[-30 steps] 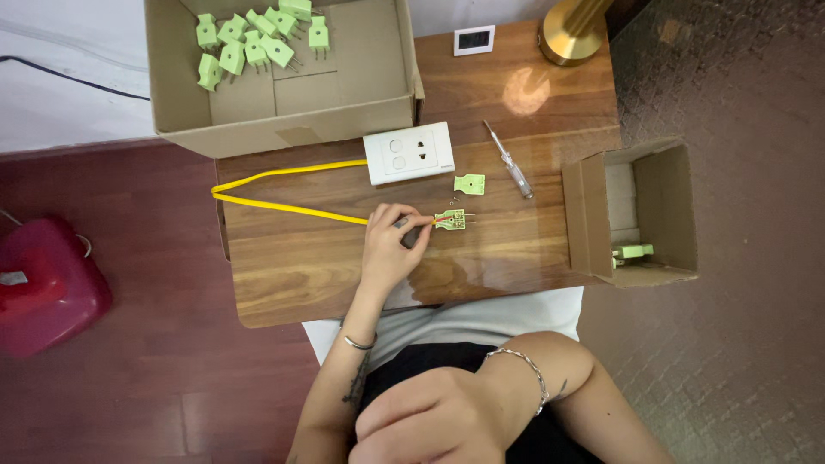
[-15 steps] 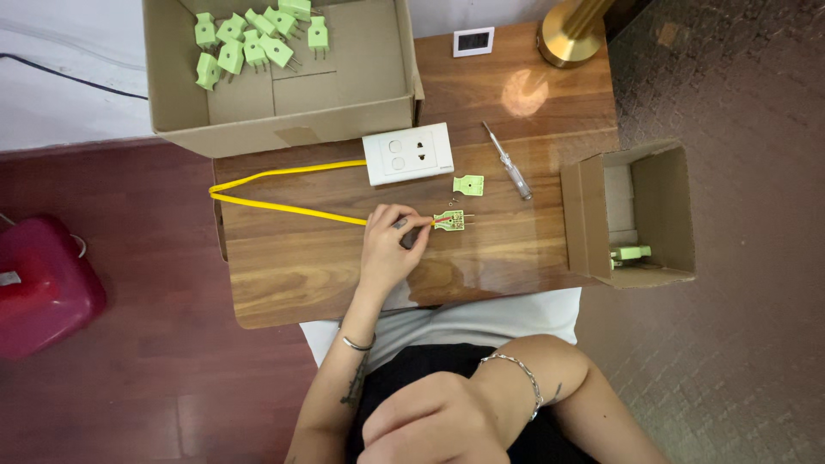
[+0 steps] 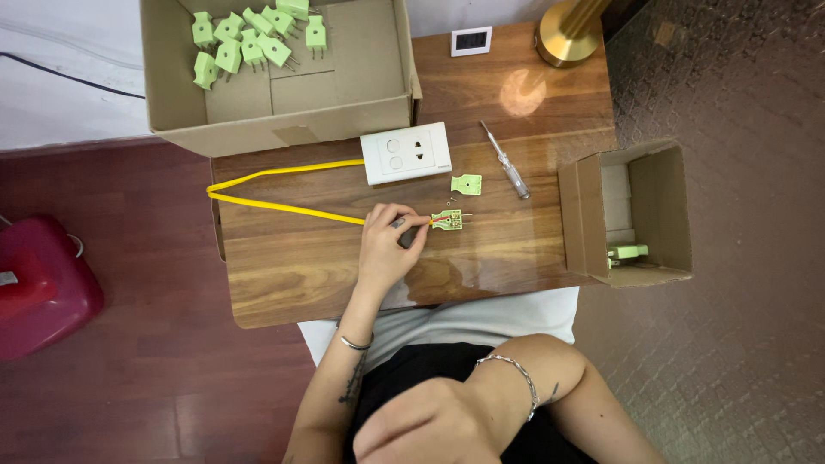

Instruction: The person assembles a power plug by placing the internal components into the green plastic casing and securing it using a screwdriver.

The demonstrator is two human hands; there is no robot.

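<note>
Overhead, the wooden counter (image 3: 301,283) fills the middle of the view, with dark red floor to its left and a patterned floor to its right. At its far left edge sits a large open cardboard box (image 3: 361,51) holding a cluster of pale green plugs (image 3: 249,39). A smaller open cardboard box (image 3: 662,206) lies off the counter's right end, with one more green plug (image 3: 626,252) inside. A red container (image 3: 39,288) stands on the floor at the left. Near the far right corner stands a round brass lamp base (image 3: 565,39), and just beside it a small white square device (image 3: 471,40). A white wall socket plate (image 3: 406,152) lies near the big box, and a yellow cable (image 3: 275,189) runs from it, loops left and comes back toward the middle of the counter. A screwdriver with a clear handle (image 3: 507,161) lies to the right of the plate.

The left hand (image 3: 387,249) rests on the counter, its fingers (image 3: 404,225) pinched closed on the yellow cable's end, right where it meets the opened green plug body (image 3: 449,220). The plug's loose green cover (image 3: 466,183) lies apart, just beyond it. The right hand (image 3: 430,425) is at the bottom of the view over the lap, loosely curled, holding nothing that shows; a chain bracelet (image 3: 511,374) circles its wrist.
</note>
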